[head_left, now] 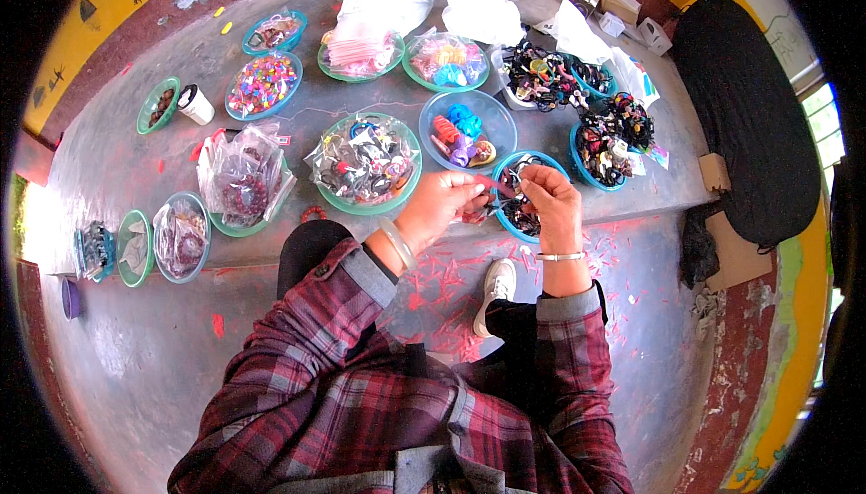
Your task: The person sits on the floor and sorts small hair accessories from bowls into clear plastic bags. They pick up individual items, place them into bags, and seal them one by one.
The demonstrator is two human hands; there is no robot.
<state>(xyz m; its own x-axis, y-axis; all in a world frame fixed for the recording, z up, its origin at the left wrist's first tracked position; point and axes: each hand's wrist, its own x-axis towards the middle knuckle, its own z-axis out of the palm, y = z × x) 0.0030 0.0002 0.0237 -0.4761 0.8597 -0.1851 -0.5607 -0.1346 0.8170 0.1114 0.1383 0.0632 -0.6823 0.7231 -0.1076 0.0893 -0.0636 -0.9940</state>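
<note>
Seen from above: holding a thin red strip point(494, 185) in left hand point(442, 205), close to right hand point(553, 203), over a blue basin point(511, 229) of dark trinkets point(520, 214), near other bowls point(502, 120) on a grey ledge point(636, 198), with red scraps point(448, 288) below.

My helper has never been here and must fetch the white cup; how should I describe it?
On the grey ledge, look toward the left end. Between a small green bowl of brown pieces and a blue bowl of multicoloured pieces is the white cup. Its black lid sets it apart from those open bowls.
</note>
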